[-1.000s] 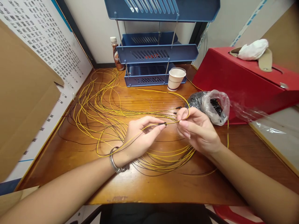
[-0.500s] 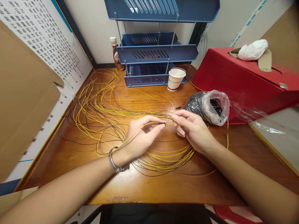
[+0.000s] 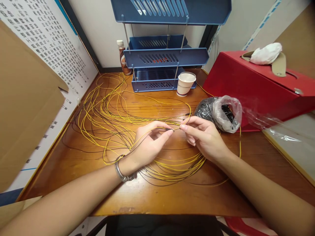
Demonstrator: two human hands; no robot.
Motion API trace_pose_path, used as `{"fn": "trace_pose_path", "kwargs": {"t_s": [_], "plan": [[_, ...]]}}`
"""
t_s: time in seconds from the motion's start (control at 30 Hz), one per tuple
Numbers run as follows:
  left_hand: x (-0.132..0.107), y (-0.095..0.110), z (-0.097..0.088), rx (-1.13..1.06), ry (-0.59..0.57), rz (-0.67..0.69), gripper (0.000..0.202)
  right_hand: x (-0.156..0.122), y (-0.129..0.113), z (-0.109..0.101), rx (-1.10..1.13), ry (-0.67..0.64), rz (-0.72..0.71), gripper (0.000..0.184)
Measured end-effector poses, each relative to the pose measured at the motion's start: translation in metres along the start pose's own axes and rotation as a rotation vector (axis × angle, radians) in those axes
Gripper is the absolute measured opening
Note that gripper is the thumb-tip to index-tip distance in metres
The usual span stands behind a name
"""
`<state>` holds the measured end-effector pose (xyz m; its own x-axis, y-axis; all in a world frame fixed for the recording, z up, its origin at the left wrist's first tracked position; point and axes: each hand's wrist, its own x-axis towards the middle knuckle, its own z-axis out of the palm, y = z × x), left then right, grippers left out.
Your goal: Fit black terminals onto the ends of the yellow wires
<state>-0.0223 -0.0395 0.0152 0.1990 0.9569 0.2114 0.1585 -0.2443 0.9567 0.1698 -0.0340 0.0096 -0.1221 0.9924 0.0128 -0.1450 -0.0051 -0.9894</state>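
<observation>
The left hand (image 3: 150,141) pinches a small black sleeve (image 3: 169,129) on a yellow wire (image 3: 189,109) between thumb and fingertips, palm turned inward, a metal bracelet (image 3: 120,170) at the wrist. The right hand (image 3: 204,137) meets it from the other side: thumb and forefinger are pressed together on the same wire just right of the sleeve, the other fingers curled loosely beneath. The two pinches nearly touch (whether the fingertips actually meet cannot be told).

From the right pinch the wire arcs up and left in a wide loop over the desk (image 3: 172,196), then joins the rest. Under and around both hands lies a tangle of wires (image 3: 110,121), yellow and thin dark ones mixed, spread from the back left corner to just below the right wrist.

Just beyond the right hand sits a clear bag (image 3: 226,111) with dark parts inside, resting against a red box (image 3: 258,85). A white crumpled bag (image 3: 265,54) lies on top of the box. Further back stand a paper cup (image 3: 185,83), a blue tray rack (image 3: 164,59) and a brown bottle (image 3: 122,57) beside it. Cardboard (image 3: 24,108) fills the left edge, leaning in front of a printed sheet (image 3: 49,42).
</observation>
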Motion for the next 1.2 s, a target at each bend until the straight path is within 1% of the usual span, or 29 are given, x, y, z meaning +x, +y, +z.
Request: {"fn": "trace_pose_path", "kwargs": {"t_s": [0.13,0.33,0.47,0.6,0.67,0.73,0.83,0.93,1.0,1.03,1.07,1.1,1.13,1.2], "plan": [[0.0,-0.001,0.0,0.007,0.003,-0.006,0.014,0.0,-0.002,0.002,0.021,0.014,0.002,0.025],[-0.001,-0.002,0.001,0.03,0.009,-0.024,0.014,0.001,-0.009,0.007,0.16,0.079,0.059,0.03],[-0.002,-0.002,0.0,0.065,-0.009,0.008,0.013,0.003,-0.012,0.007,0.24,0.107,0.109,0.033],[-0.002,-0.001,-0.001,0.109,-0.033,0.032,0.011,0.005,-0.014,0.006,0.284,0.099,0.12,0.04],[-0.002,-0.001,-0.002,0.118,-0.051,0.04,0.01,0.006,-0.013,0.005,0.275,0.078,0.109,0.046],[-0.002,-0.001,-0.001,0.115,-0.071,0.035,0.009,0.006,-0.012,0.004,0.239,0.044,0.085,0.046],[-0.002,-0.002,-0.001,0.112,-0.09,0.011,0.01,0.005,-0.008,0.001,0.14,-0.036,0.021,0.036],[-0.003,-0.003,0.0,0.115,-0.094,0.002,0.011,-0.001,-0.005,0.001,-0.028,-0.127,-0.1,0.024],[-0.003,-0.004,0.0,0.096,-0.108,0.013,0.011,-0.004,-0.005,0.002,-0.174,-0.207,-0.199,0.02],[-0.003,-0.003,0.0,0.086,-0.117,0.016,0.011,-0.006,-0.005,0.003,-0.219,-0.25,-0.225,0.02],[-0.003,-0.003,0.0,0.081,-0.12,0.018,0.011,-0.006,-0.006,0.004,-0.217,-0.263,-0.219,0.021],[-0.002,-0.003,0.0,0.086,-0.117,0.015,0.011,-0.005,-0.006,0.004,-0.179,-0.249,-0.191,0.022],[-0.002,-0.003,0.0,0.098,-0.111,0.011,0.011,-0.004,-0.006,0.004,-0.104,-0.199,-0.135,0.024],[-0.002,-0.003,0.0,0.123,-0.092,0.007,0.011,0.001,-0.007,0.003,0.055,-0.042,-0.003,0.029]]}}
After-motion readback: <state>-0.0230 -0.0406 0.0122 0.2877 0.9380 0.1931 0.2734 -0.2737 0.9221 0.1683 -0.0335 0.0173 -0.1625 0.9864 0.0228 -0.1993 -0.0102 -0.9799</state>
